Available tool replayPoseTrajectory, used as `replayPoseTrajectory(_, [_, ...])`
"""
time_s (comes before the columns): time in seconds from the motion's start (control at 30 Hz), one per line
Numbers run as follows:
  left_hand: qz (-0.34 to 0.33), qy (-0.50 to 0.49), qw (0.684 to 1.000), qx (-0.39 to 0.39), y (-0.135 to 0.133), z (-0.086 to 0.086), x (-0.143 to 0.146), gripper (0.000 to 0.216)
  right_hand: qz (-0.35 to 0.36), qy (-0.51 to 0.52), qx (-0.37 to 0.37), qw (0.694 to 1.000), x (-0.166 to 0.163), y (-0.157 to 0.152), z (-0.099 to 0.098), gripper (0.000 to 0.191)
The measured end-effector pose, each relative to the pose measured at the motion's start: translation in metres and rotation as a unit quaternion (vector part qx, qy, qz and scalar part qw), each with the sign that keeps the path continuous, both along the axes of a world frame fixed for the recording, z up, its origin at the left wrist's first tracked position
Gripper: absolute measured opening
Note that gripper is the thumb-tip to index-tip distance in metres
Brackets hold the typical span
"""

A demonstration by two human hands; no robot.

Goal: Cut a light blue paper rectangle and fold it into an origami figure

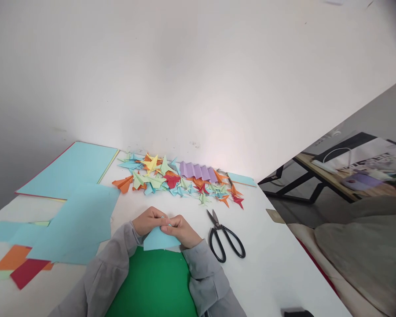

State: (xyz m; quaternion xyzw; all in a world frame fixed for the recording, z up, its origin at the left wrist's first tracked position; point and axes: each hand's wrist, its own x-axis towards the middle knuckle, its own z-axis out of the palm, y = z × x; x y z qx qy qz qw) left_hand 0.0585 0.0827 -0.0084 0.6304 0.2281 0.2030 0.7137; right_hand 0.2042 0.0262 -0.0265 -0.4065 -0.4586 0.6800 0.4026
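Observation:
Both of my hands meet over a small sheet of light blue paper, at the near edge of the white table. My left hand pinches its upper part from the left, thumb laid across it. From the right, my right hand grips the same paper with thumb and fingers. The paper's lower part spreads out below the thumbs; its top is hidden by my fingers. Scissors with black handles lie to the right of my right hand, blades slightly apart. Beyond my hands sits a pile of folded paper figures in several colours.
A stack of large light blue sheets lies at the back left, with more blue sheets nearer. Orange paper and red paper lie front left. A purple pleated paper rests by the wall.

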Motion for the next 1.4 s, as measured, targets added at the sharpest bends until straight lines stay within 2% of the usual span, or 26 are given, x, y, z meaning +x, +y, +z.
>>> replayPoseTrajectory(0.2, [0.012,-0.003,0.999,-0.036,-0.001,-0.001,0.002,0.043,-0.002,0.007,-0.013,1.0,0.002,0.003,-0.006,0.051])
replayPoseTrajectory(0.43, [-0.038,0.019,0.998,-0.042,0.001,-0.005,-0.003,0.047,0.027,0.0,-0.015,1.0,0.0,-0.002,0.002,0.051])
replayPoseTrajectory(0.53, [-0.039,0.014,0.999,-0.034,0.001,-0.004,-0.003,0.043,0.026,0.0,-0.013,1.0,0.001,-0.002,0.004,0.055])
replayPoseTrajectory(0.73, [0.013,-0.001,0.999,-0.033,0.003,-0.004,-0.001,0.043,-0.009,0.011,-0.015,1.0,0.004,0.002,-0.002,0.049])
replayPoseTrajectory(1.0, [0.035,0.002,0.999,-0.004,0.004,-0.007,0.001,0.037,-0.03,0.023,0.0,0.999,0.005,0.002,-0.006,0.052])
replayPoseTrajectory(1.17, [0.084,-0.021,0.996,0.022,0.006,-0.007,-0.001,0.04,-0.055,0.044,0.019,0.997,0.003,0.001,-0.003,0.056])
replayPoseTrajectory(1.4, [0.163,-0.001,0.986,-0.042,0.006,-0.009,0.0,0.039,-0.094,0.092,0.023,0.991,-0.001,0.002,-0.005,0.059])
